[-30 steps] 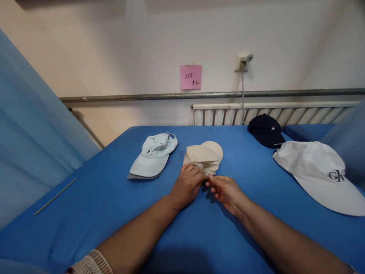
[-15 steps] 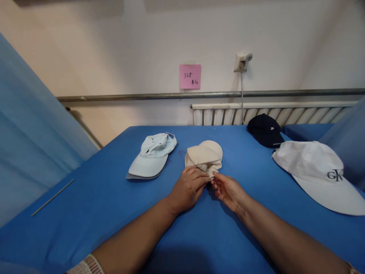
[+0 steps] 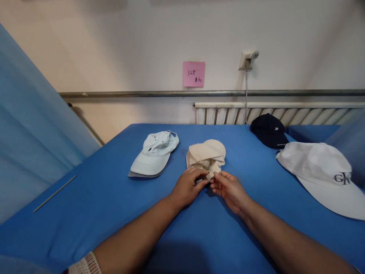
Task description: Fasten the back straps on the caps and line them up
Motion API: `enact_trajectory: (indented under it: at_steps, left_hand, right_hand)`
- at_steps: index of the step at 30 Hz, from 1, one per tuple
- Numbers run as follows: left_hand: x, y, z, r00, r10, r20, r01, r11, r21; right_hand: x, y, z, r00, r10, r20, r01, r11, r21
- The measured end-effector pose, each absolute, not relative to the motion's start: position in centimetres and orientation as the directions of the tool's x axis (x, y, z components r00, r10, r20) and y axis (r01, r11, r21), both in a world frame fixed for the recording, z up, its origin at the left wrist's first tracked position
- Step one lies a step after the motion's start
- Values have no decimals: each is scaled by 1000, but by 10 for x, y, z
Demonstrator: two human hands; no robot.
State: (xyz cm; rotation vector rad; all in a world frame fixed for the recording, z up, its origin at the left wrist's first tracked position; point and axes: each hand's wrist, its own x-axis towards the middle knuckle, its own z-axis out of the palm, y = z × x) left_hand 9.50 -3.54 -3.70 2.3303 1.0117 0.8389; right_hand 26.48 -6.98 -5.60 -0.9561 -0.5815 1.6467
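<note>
A beige cap (image 3: 203,151) lies at the middle of the blue-covered surface (image 3: 182,224), its brim pointing to the back right and its near side crumpled open. My left hand (image 3: 189,187) is closed on the cap's near edge from the left, thumb and fingers pinching the strap. From the right, my right hand (image 3: 229,190) pinches the same beige strap (image 3: 210,176) between thumb and forefinger. The fingertips of both hands almost meet there. What the strap's fastening looks like is hidden by the fingers.
On the left a pale blue cap (image 3: 152,154) rests over a darker one. A thin stick (image 3: 54,193) lies by the left edge. At right are a navy cap (image 3: 268,130) and a big white cap (image 3: 319,167). A radiator (image 3: 222,114) stands behind.
The near side of the beige cap has opened up, and the strap now shows between my fingertips. My left hand's fingers have shifted from lying over the edge to a pinch.
</note>
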Motion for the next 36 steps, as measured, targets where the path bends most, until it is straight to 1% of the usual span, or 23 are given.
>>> enact_trajectory:
  at_steps: [4,6,10,13,17,20,26,32,36]
  left_hand:
    - [98,-38,-38,536,769,349,509,-624,593]
    - [100,-39,-38,537,765,354,489,-625,609]
    - [101,-37,-38,503,787,358,374,-571,731]
    - [101,-33,-38,469,827,311,293,-478,828]
    - [102,-31,-40,415,875,248,268,-378,886]
    - [103,-31,-42,379,896,233,245,-339,908]
    - [104,-30,-48,366,906,215,204,-303,931]
    - [106,-27,-52,269,955,124,256,-195,947]
    - [107,-27,-52,217,973,84,316,-151,937]
  right_hand:
    - [262,-71,-58,-104,949,-298,-519,-307,-797]
    - [261,-72,-59,-94,951,-294,-510,-299,-806]
    - [258,-72,-60,-23,969,-244,-489,-224,-843]
    - [256,-72,-60,35,976,-216,-433,-180,-883]
    - [255,-69,-61,85,978,-193,-349,-152,-925]
    - [253,-68,-63,119,976,-183,-296,-141,-945]
    - [252,-67,-67,176,973,-150,-240,-105,-965]
    - [250,-70,-72,171,982,-79,-140,-55,-989]
    - [250,-72,-74,148,989,6,-11,8,-1000]
